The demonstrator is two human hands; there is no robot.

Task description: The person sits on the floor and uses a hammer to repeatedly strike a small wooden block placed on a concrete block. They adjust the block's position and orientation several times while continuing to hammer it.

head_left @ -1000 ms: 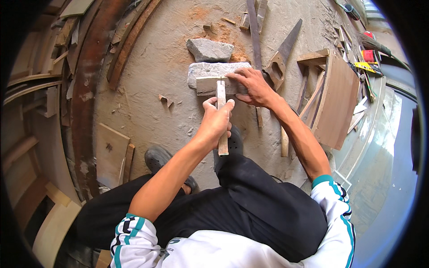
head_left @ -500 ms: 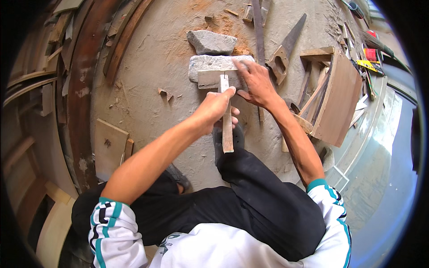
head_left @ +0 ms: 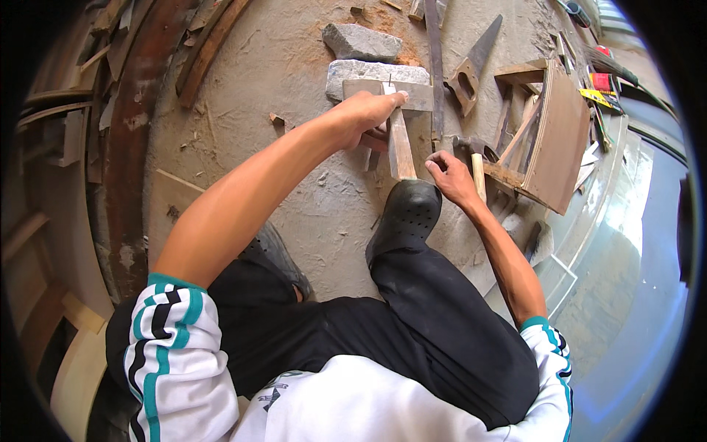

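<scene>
My left hand (head_left: pixel 374 116) is closed around a narrow wooden strip (head_left: pixel 400 147), its thumb near the far end. A thin nail (head_left: pixel 389 79) stands up at that end. The strip lies across a short wooden board (head_left: pixel 420 97), which rests against a pale stone block (head_left: pixel 342 71). My right hand (head_left: pixel 451 175) is off the wood, its fingers curled beside the light handle of a hammer (head_left: pixel 479 177). Whether anything is inside those fingers is hidden. Below the strip's near end is my dark clog (head_left: pixel 412 210).
A second stone (head_left: pixel 362 42) lies beyond the block. To the right are a long dark bar (head_left: pixel 436 74), a handsaw (head_left: pixel 465 85) and a wooden box (head_left: pixel 556 140) with scraps in it. Planks (head_left: pixel 136 140) line the left side. A glossy sheet (head_left: pixel 626 258) lies at far right.
My right hand has left the board and come back toward me, beside the hammer. My left hand still grips the strip. The whole view has shifted, with the stones now higher in it.
</scene>
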